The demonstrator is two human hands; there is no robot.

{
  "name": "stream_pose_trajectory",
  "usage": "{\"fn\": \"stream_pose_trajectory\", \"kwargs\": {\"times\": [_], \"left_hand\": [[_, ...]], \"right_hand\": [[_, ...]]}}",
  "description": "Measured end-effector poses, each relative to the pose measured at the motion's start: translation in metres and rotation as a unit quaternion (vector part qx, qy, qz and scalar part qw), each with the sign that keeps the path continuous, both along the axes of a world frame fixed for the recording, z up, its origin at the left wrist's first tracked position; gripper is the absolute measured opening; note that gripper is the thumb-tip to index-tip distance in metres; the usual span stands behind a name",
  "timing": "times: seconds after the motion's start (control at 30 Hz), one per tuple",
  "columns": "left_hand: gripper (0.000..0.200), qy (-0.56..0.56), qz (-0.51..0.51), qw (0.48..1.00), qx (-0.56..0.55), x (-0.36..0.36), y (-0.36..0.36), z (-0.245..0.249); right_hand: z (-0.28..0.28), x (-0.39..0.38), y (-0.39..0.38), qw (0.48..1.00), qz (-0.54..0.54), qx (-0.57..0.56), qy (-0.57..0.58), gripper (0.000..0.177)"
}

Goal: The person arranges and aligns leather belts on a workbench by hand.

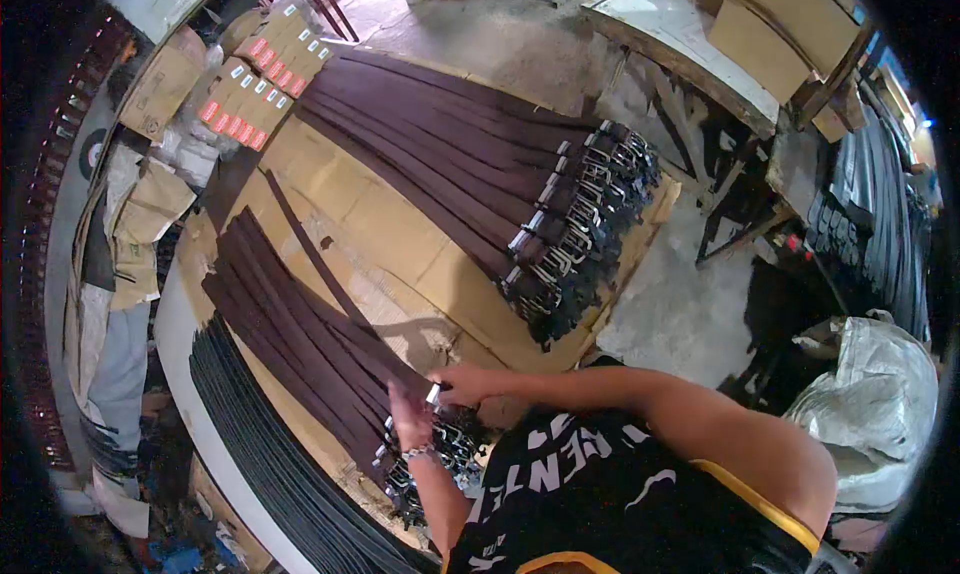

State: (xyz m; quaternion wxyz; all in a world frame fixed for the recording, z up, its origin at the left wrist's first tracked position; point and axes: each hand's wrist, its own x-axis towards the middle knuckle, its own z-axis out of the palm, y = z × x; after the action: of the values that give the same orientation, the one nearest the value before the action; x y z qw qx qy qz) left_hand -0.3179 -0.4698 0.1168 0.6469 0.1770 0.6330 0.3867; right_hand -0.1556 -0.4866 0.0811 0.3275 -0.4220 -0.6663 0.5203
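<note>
My right hand [462,385] is closed on the buckle end of a dark brown belt [325,274], where a small white piece [434,394] shows at the fingers. The rest of that belt stretches away toward the upper left. Beside it, my left hand [409,420] is raised with its fingers stretched out, slightly blurred, over the buckle ends of a stack of brown belts [290,324]. Metal buckles [455,444] cluster below both hands, partly hidden by my wrist and shirt.
A larger spread of brown belts [440,139] lies farther off on cardboard [350,199], buckles to the right. Black strips [270,444] line the near left edge. Orange-labelled boxes [245,104] stand at the back left. A white sack [865,404] and a table [680,34] are on the right.
</note>
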Motion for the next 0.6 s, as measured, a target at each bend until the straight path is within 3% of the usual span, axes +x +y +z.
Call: {"fn": "stream_pose_trajectory", "kwargs": {"times": [0.03,0.1,0.17,0.23,0.3,0.4,0.5,0.6], "left_hand": [[0.050,-0.125,0.052,0.991,0.012,0.013,0.012,0.013],[0.050,-0.250,0.006,0.957,0.149,-0.024,0.081,-0.012],[0.045,-0.300,0.059,0.934,0.186,-0.009,0.112,0.054],[0.041,-0.183,0.079,0.946,0.256,-0.017,0.157,0.086],[0.040,-0.127,0.002,0.929,0.346,-0.024,0.187,0.128],[0.031,-0.045,0.049,0.901,0.428,-0.029,0.224,0.189],[0.022,0.027,0.093,0.877,0.471,-0.049,0.271,0.214],[0.022,0.045,0.090,0.872,0.479,-0.075,0.322,0.217]], "right_hand": [[-0.003,0.009,-0.001,0.999,0.015,0.003,0.035,0.036],[0.006,0.035,-0.006,0.995,0.048,-0.011,0.083,0.037],[0.051,0.074,-0.015,0.990,0.082,-0.046,0.109,0.039],[0.066,0.108,-0.027,0.989,0.056,-0.111,0.086,0.045],[0.070,0.139,-0.033,0.988,0.089,-0.118,0.050,0.047],[0.076,0.173,-0.061,0.981,0.026,-0.185,0.060,0.047],[0.101,0.199,-0.081,0.981,0.026,-0.192,0.028,0.046],[0.108,0.211,-0.091,0.999,0.020,-0.040,0.026,0.036]]}}
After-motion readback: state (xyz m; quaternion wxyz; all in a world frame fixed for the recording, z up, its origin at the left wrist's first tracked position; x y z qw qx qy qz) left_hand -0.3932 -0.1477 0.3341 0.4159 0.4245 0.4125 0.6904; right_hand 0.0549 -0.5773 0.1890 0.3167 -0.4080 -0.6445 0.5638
